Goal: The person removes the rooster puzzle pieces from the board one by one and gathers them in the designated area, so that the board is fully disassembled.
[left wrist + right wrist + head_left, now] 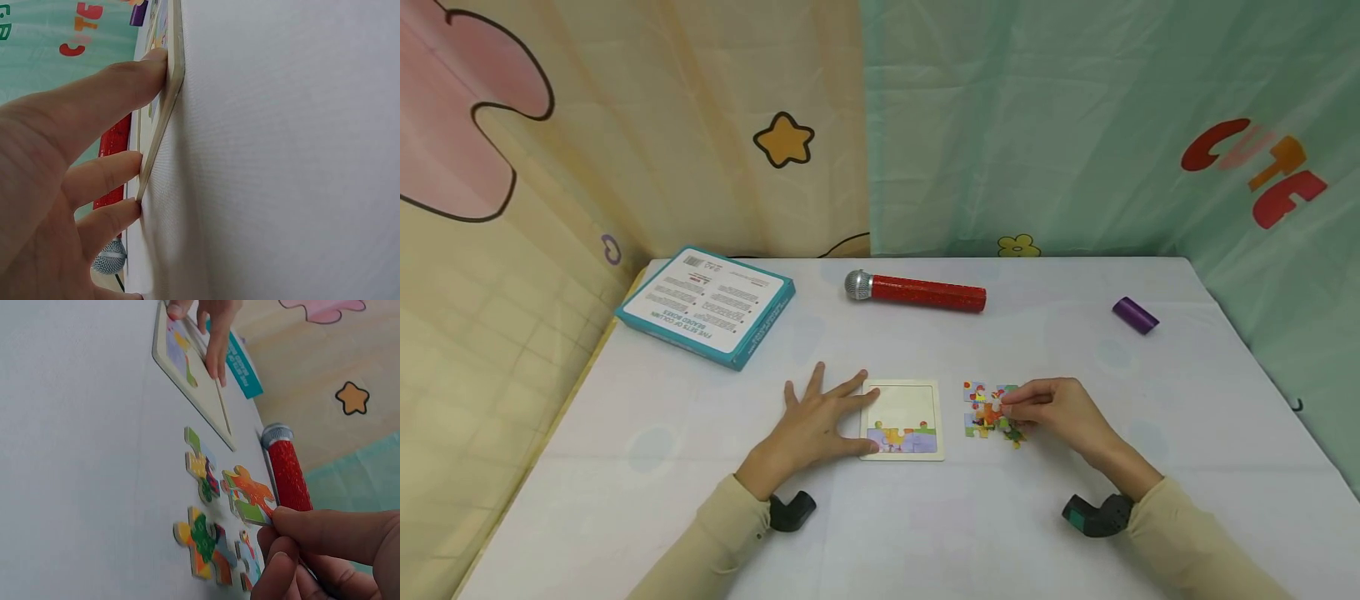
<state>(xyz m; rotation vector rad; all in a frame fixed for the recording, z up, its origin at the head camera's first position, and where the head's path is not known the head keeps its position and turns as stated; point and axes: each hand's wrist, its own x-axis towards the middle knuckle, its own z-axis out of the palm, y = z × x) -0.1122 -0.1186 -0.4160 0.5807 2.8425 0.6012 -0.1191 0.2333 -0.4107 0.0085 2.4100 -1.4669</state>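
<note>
You seem to be at the picking-out step: your right grip [1063,414] pinches an orange-and-green puzzle piece [251,486] above the loose pieces [204,540], beside the tray [904,407]. Your left grip [808,426], fingers spread apart, touches that smooth, pale, square tray, its lower part filled. Next probably calls for turning the thin, knobbed piece to suit its neighbours. Fine-woven white cloth covers the bench [880,533].
</note>
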